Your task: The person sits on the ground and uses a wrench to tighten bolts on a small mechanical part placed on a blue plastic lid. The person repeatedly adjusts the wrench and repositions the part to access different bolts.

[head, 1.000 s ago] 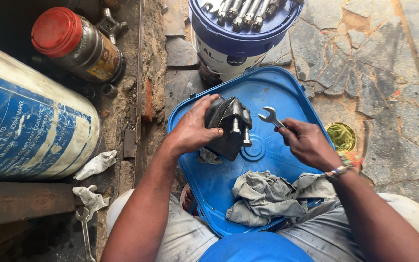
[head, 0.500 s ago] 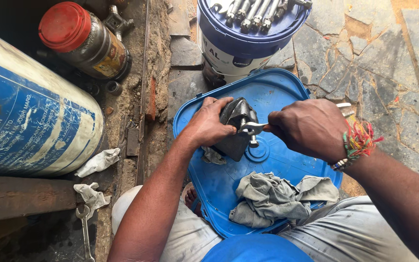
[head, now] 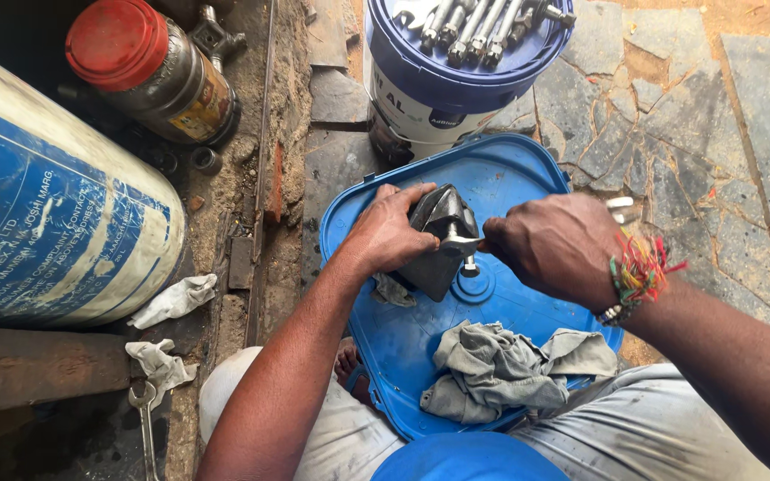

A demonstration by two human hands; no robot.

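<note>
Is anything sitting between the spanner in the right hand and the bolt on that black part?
Nothing visible does. The right hand has the spanner right at the bolt on the black part, which the left hand grips. The grey rag lies nearer the person, apart.

Left hand [head: 391, 233] and right hand [head: 556, 249] clenched (both grips closed)

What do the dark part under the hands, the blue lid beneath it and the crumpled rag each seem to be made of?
Dark part: probably cast metal, dull grey-black, with a bright bolt sticking out. Blue lid: looks like moulded plastic, smooth and slightly glossy, with a raised rim. Rag: woven cloth, grey and stained, lying in soft folds.
</note>
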